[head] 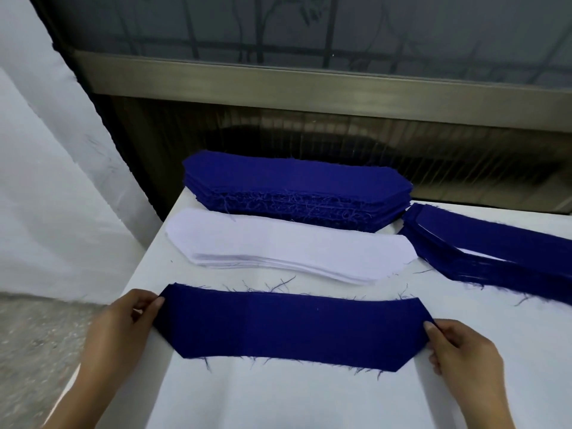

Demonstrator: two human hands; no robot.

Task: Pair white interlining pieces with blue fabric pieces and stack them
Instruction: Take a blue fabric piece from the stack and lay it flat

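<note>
Blue fabric piece (288, 326) lies flat on the white table (278, 397), long axis running 9 to 3 o'clock; left hand (120, 329) pinches its 9 o'clock end, right hand (464, 351) its 3 o'clock end; woven cloth, frayed edges, clipped corners. White interlining stack (288, 246), smooth and like-shaped, sits just beyond at 12 o'clock, parallel, about equally near both hands; paired stack (495, 255) at 2 o'clock, nearer the right.

I've got one blue fabric piece (288, 328) spread flat at 6 o'clock, its edges frayed. At centre lies the white interlining stack (288, 246). The tall blue stack (294, 184) sits at 12, and the paired stack (495, 246), with white peeking between its blue layers, slants at 3.
</note>
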